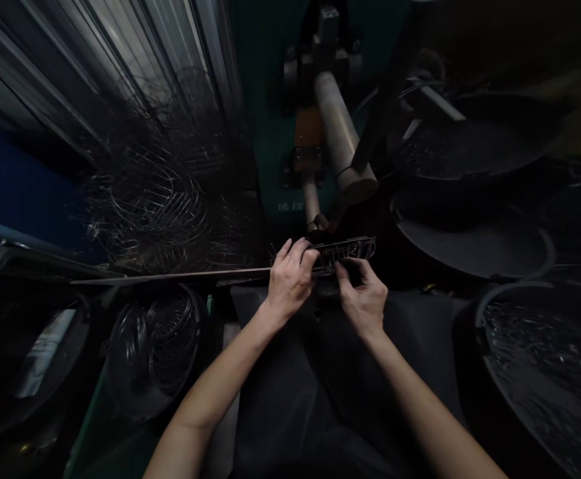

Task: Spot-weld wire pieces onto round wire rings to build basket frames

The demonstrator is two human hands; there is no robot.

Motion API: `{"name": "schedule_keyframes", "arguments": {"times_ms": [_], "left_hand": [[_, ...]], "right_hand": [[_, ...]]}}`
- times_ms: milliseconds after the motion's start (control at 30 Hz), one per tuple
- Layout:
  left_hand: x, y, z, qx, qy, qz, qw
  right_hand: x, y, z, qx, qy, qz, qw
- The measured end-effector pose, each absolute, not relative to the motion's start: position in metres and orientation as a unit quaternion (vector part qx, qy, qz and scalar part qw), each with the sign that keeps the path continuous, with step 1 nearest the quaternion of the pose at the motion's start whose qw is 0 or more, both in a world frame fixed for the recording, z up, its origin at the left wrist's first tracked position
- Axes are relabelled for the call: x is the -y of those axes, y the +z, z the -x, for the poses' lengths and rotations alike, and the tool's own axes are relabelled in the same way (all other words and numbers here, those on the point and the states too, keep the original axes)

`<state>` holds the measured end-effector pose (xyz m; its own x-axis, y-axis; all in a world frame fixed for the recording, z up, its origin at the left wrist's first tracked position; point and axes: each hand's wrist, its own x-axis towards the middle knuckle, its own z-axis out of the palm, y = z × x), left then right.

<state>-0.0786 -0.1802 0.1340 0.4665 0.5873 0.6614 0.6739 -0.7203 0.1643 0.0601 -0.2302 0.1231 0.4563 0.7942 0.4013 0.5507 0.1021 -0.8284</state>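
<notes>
Both my hands are at a small wire frame (347, 249), a rack-like piece of thin dark metal rods, just below the working end of a machine (311, 199). My left hand (293, 276) is closed around the frame's left end, fingers curled over it. At the frame's lower edge, right of centre, my right hand (363, 293) pinches with thumb and forefinger; what sits between those fingertips is too dark and small to make out. Parts of the frame are hidden behind my left fingers.
A tangled heap of wire pieces (155, 206) lies at the left behind a narrow ledge (180, 275). Black tubs stand around me: one with wire rings (170, 339), one with small metal pieces (544, 359), and a dark basin (474, 243). A thick metal cylinder (343, 133) juts forward above my hands.
</notes>
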Motion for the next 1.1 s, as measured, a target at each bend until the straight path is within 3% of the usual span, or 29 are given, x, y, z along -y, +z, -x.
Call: {"name": "schedule_keyframes", "arguments": {"times_ms": [933, 1100], "left_hand": [[0.158, 0.123, 0.082, 0.370, -0.327, 0.870, 0.006], [0.149, 0.128, 0.092, 0.384, -0.313, 0.869, -0.007]], "right_hand": [[0.209, 0.105, -0.063, 0.514, 0.129, 0.655, 0.538], [0.208, 0.123, -0.051, 0.500, 0.164, 0.670, 0.524]]}}
